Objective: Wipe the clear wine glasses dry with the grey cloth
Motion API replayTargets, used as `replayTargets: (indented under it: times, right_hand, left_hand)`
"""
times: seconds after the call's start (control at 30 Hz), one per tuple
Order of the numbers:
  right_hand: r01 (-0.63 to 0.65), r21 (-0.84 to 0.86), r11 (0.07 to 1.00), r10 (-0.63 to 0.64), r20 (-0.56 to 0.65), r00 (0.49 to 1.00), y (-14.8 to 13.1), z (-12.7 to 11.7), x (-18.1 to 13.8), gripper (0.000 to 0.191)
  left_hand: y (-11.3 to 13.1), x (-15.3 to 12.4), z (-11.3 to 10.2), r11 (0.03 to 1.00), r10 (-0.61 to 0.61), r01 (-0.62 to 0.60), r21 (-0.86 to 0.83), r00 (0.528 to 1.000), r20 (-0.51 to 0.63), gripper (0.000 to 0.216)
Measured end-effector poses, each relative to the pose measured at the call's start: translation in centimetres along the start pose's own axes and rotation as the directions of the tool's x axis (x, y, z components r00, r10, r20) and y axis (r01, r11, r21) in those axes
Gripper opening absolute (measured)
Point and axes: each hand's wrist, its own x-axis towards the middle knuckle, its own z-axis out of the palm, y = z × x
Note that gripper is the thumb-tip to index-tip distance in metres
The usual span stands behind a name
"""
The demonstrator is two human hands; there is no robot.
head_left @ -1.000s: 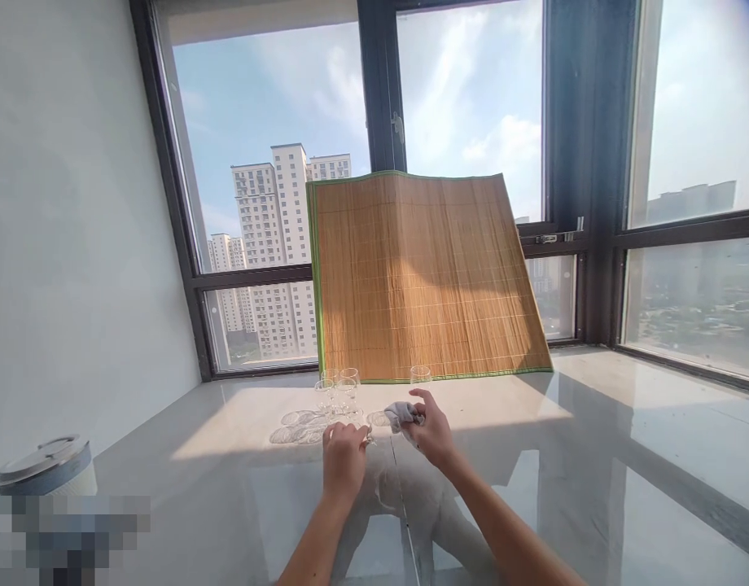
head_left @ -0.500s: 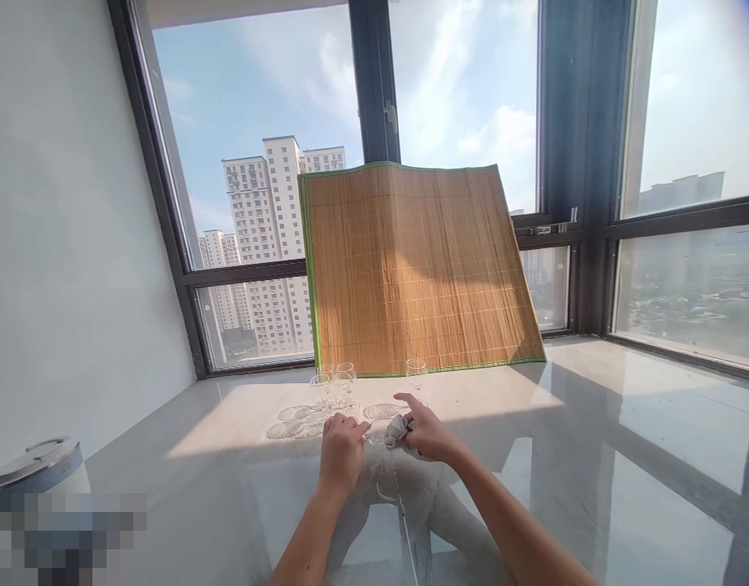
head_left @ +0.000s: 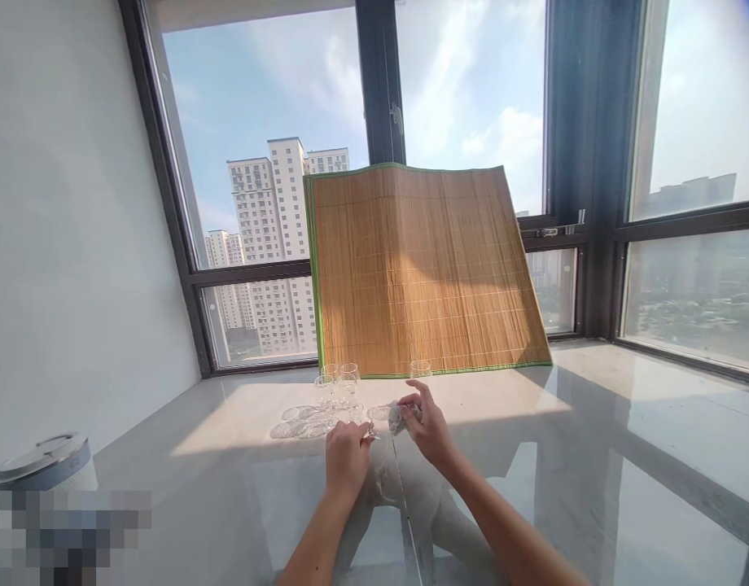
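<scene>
Since half a second ago, the white cloth [head_left: 399, 417] has moved away from the left hand [head_left: 347, 452]. From the head view, the right hand [head_left: 431, 427] pinches the cloth, with one finger sticking out. The left hand's fingers are curled around a clear glass [head_left: 373, 434], mostly hidden, over the shiny ledge [head_left: 228, 488]. More glasses [head_left: 348, 381] stand close together just past that hand. One lone glass [head_left: 420, 370] stands behind the right hand, near the brown mat [head_left: 423, 268].
</scene>
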Motion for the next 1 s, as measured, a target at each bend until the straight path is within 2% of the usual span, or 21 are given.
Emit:
replayTargets:
  times: [0.1, 0.27, 0.33, 0.43, 0.53, 0.6, 0.67, 0.73, 0.83, 0.9, 1.0]
  right_hand:
    - [-0.067, -0.016, 0.998, 0.067, 0.005, 0.998, 0.6, 0.0, 0.3, 0.039]
    - [-0.269, -0.027, 0.963, 0.268, -0.023, 0.963, 0.7, -0.5, 0.4, 0.057]
    - [-0.378, -0.023, 0.925, 0.378, -0.011, 0.926, 0.3, -0.7, 0.4, 0.064]
    - [-0.544, 0.005, 0.839, 0.541, 0.094, 0.836, -0.7, -1.2, 0.2, 0.067]
    - [-0.623, 0.026, 0.782, 0.611, 0.165, 0.774, -1.7, -1.7, 0.0, 0.070]
    - [-0.612, 0.043, 0.790, 0.599, 0.160, 0.785, -2.0, -1.8, 0.0, 0.072]
    - [-0.566, 0.073, 0.821, 0.554, 0.133, 0.822, -2.1, -1.7, 0.1, 0.072]
    - [-0.488, 0.129, 0.863, 0.476, 0.115, 0.872, -2.1, -1.5, 0.2, 0.071]
    - [-0.355, 0.211, 0.911, 0.325, 0.163, 0.932, -2.1, -1.3, 0.2, 0.065]
    - [-0.304, 0.234, 0.924, 0.256, 0.212, 0.943, -2.4, -1.3, 0.0, 0.059]
    - [-0.316, 0.224, 0.922, 0.255, 0.262, 0.931, -2.9, -1.4, -0.1, 0.050]
  left_hand:
    - [0.2, 0.0, 0.0, 0.998, 0.059, -0.058, 0.038, 0.998, -0.021, 0.023]
    - [-0.1, 0.0, 0.0, 0.988, 0.140, -0.136, 0.074, 0.989, -0.047, 0.029]
    - [-0.1, 0.0, -0.1, 0.986, 0.150, -0.146, 0.084, 0.988, -0.048, 0.029]
    - [-0.1, 0.0, -0.2, 0.984, 0.149, -0.145, 0.101, 0.988, -0.029, 0.025]
    - [0.1, 0.0, -0.4, 0.985, 0.132, -0.130, 0.110, 0.991, -0.007, 0.022]
    - [0.2, 0.1, -0.4, 0.986, 0.119, -0.119, 0.116, 0.993, 0.009, 0.020]
    - [0.3, 0.1, -0.5, 0.987, 0.102, -0.105, 0.122, 0.994, 0.028, 0.017]
    - [0.3, 0.2, -0.5, 0.989, 0.080, -0.084, 0.121, 0.996, 0.041, 0.017]
    - [0.1, 0.2, -0.4, 0.995, 0.045, -0.049, 0.086, 0.998, 0.052, 0.020]
    - [0.0, 0.1, -0.5, 0.999, 0.023, -0.026, 0.047, 0.998, 0.054, 0.023]
    - [0.0, 0.1, -0.6, 1.000, -0.004, 0.003, 0.011, 0.998, 0.058, 0.026]
